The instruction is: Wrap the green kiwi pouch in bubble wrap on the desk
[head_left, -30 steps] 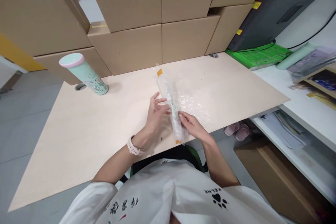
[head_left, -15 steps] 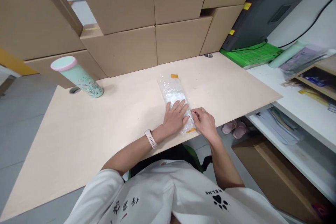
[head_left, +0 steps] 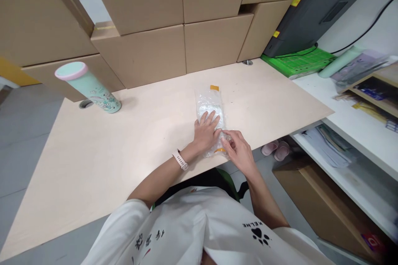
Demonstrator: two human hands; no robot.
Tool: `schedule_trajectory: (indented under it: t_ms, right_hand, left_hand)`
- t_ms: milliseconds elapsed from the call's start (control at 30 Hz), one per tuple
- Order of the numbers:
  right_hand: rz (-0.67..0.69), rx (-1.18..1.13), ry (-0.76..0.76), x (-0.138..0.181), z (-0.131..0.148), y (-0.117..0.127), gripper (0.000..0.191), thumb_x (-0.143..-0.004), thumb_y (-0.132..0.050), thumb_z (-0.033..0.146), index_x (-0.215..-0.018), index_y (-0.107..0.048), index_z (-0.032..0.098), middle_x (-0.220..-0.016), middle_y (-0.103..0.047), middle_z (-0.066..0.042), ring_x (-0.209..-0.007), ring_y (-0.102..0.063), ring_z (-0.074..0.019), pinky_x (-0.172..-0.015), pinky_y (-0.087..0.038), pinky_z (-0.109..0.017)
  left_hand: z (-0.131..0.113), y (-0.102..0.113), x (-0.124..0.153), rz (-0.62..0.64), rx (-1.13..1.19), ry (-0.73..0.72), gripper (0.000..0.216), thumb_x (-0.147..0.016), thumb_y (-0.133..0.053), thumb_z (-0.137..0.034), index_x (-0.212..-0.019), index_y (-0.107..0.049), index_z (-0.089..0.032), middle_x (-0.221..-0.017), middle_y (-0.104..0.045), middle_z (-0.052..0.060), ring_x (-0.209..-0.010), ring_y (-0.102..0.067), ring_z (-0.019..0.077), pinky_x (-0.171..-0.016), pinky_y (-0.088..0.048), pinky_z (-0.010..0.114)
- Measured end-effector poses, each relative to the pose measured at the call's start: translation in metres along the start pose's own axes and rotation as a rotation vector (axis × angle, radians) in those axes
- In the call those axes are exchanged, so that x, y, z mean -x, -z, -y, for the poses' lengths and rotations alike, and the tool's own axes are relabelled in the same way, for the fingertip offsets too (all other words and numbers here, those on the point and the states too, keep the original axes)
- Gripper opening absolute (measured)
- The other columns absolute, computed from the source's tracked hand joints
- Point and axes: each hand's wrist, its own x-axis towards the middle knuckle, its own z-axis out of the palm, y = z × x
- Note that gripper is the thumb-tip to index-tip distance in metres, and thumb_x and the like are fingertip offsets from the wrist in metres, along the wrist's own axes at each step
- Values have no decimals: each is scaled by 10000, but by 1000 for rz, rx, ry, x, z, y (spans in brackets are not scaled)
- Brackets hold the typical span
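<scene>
L hand (head_left: pixel 204 134) palm-down w/ fingers (head_left: pixel 211 116) spread; R hand (head_left: pixel 240 151) w/ fingers bent, v. near L.

Shirt (head_left: pixel 186 219) is bearing "KELME" (head_left: pixel 252 224) upside down beside paw mark (head_left: pixel 260 235); other characters (head_left: pixel 148 239) are showing, too unclear to read.

A black paw print (head_left: pixel 260 237) marks the white short-sleeved shirt (head_left: pixel 183 223), worn with a pale pink wristband (head_left: pixel 179 159).
</scene>
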Motion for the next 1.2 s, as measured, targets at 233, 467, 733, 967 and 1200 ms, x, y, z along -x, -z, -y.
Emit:
schedule_trajectory:
  t_ms: [233,467,733,967,1200]
  right_hand:
    - [43,-31,-55,-5,-8,-1,282,-898,-547,324,-1138,-664,235,-876,-638,-30,-691,-569,-180,-698,-478,-336]
    - [99,-191,-126,-7,-18,-9,293,-853,-624,366,-1104,-687,227,-718,-541,26,-617,-499,-150,-630,-444,-304]
    - [-266,-463,-143,-23,-15,7,699,-882,-603,623,-1475,-437,291,-1559,-431,-103,-1433,-405,-284,-1146,-370,-489]
    - [260,-988,-211,-45,1,2,815,-807,-427,874,-1251,-658,230,-1129,-739,-139,-1160,-651,-344,-883,-564,-488]
    - [110,-981,-316,-46,20,-31,664,-669,-868,479,-1226,-616,219,-1186,-736,-97,-1059,-705,-291,-919,-573,-438]
  left_hand:
    - [18,26,-4,-272,692,519,698,-847,-703,-263,-1467,-392,-178,-1439,-498,218,-1176,-610,292,-920,-523,444]
    - [14,33,-9,122,1144,574,423,-651,-875,-221,-994,-664,-92,-952,-712,123,-752,-652,175,-727,-512,327]
    - [8,77,-6,131,1259,323,469,-653,-873,-210,-1079,-689,-140,-1041,-728,117,-929,-704,241,-868,-547,385]
    - [-8,83,-3,92,1171,258,491,-664,-870,-262,-1098,-659,-168,-1071,-723,106,-991,-688,266,-859,-548,378]
    - [1,81,-5,-169,534,213,550,-739,-776,-271,-1249,-589,-184,-1291,-626,147,-1202,-583,337,-1008,-469,465]
